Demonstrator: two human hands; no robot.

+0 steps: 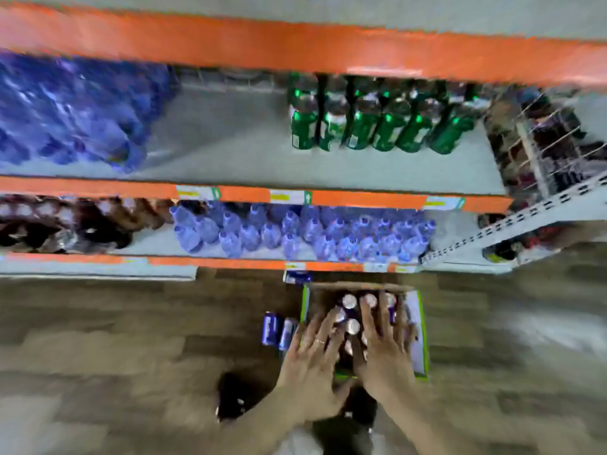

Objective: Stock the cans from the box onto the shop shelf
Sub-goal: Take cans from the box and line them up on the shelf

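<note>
Even, bright indoor light is falling from above, casting hardly any shadow. Motion blur is smearing the whole view, worst at the floor's (98, 339) edges. The wide lens is bending the orange shelf rails (230, 44), where a pale glare is showing.

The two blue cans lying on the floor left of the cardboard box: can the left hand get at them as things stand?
Probably yes. The left hand rests over the box's left edge, the blue cans lie just beside it, and nothing stands between.
</note>
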